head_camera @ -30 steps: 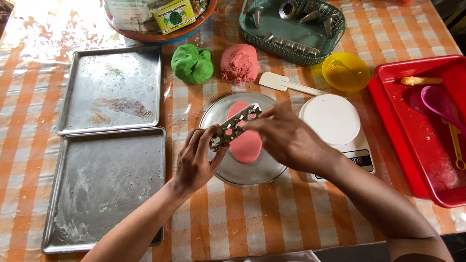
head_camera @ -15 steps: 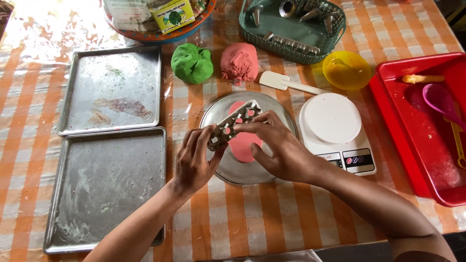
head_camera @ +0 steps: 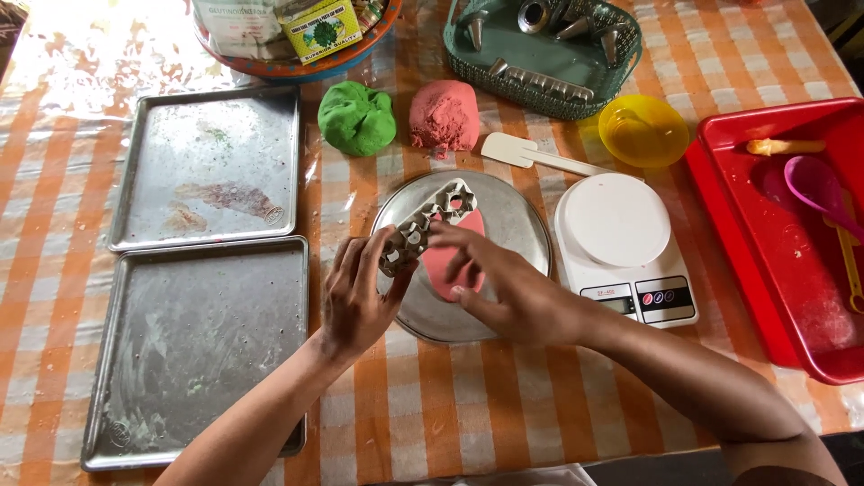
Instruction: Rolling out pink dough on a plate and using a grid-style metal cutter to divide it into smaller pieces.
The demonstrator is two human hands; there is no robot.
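Observation:
My left hand [head_camera: 358, 297] grips the near end of a long metal cutter strip [head_camera: 427, 225] with cut-out shapes, held tilted over a round metal plate [head_camera: 517, 220]. A flattened piece of pink dough [head_camera: 445, 261] lies on that plate under the strip. Over the dough my right hand [head_camera: 504, 292] has its fingers spread, fingertips touching the strip and the dough. A green dough ball [head_camera: 356, 117] and a pink dough ball [head_camera: 444, 115] sit just beyond the plate.
Two floured metal baking trays [head_camera: 211, 166] [head_camera: 193, 346] lie at the left. A white kitchen scale [head_camera: 621, 243] stands right of the plate, with a white spatula [head_camera: 531, 157], a yellow bowl [head_camera: 643, 130], a green basket of metal nozzles [head_camera: 540, 49] and a red tray [head_camera: 792, 243].
The cutter strip has swung from lying across the dough to tilted along the plate's left side. My right hand slid down toward me and opened its fingers over the dough.

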